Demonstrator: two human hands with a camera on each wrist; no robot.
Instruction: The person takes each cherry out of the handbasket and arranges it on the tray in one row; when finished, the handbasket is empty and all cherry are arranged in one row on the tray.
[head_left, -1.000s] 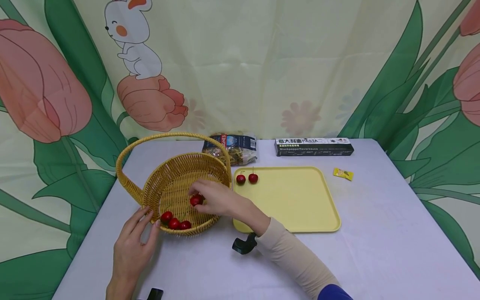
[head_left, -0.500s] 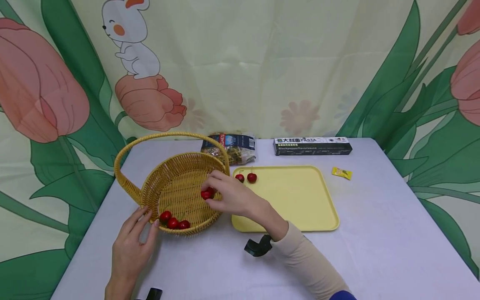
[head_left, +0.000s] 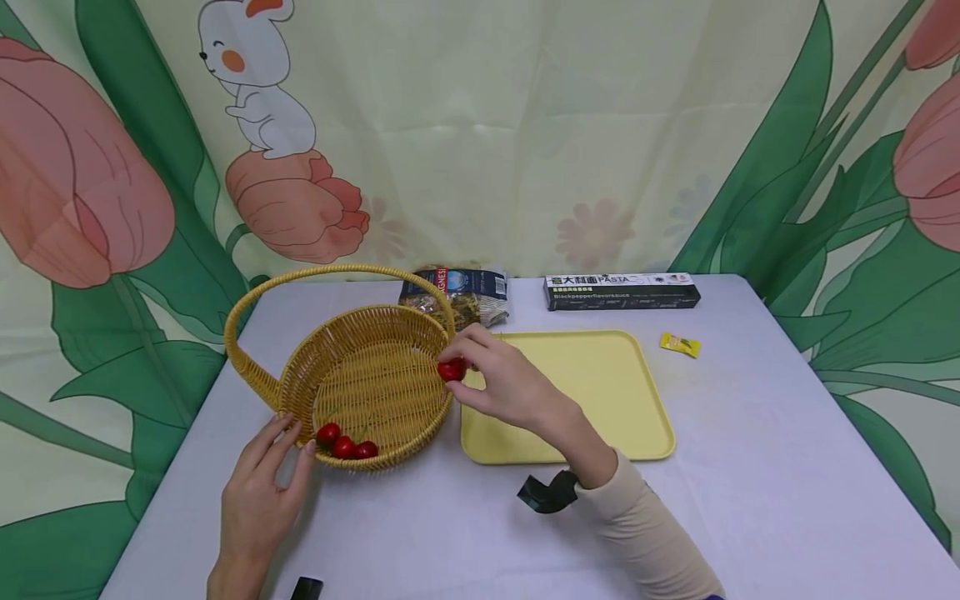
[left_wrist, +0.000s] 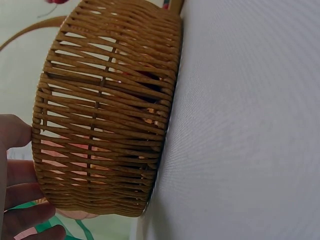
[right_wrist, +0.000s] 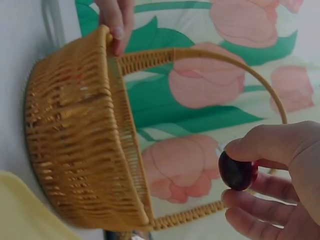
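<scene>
My right hand (head_left: 510, 379) pinches a dark red cherry (head_left: 452, 369) between thumb and fingertips, over the basket's right rim. In the right wrist view a brighter red patch shows just behind this cherry (right_wrist: 235, 171). The round woven basket (head_left: 352, 375) has a tall arched handle and stands on the table. Several red cherries (head_left: 343, 447) lie inside it at the near left. My left hand (head_left: 258, 500) rests with extended fingers at the basket's near-left rim, thumb touching the wicker. The yellow tray (head_left: 570, 400) lies to the right, its upper left corner hidden behind my right hand.
Behind the basket lies a bag of dry food (head_left: 465, 296). A black pasta box (head_left: 621, 292) stands at the back of the white table (head_left: 750, 467), with a small yellow packet (head_left: 680, 345) right of the tray. A patterned curtain (head_left: 480, 150) hangs behind.
My right hand has lifted from inside the basket and moved right and away from me, carrying the cherry to the rim beside the tray. My left hand stays in place.
</scene>
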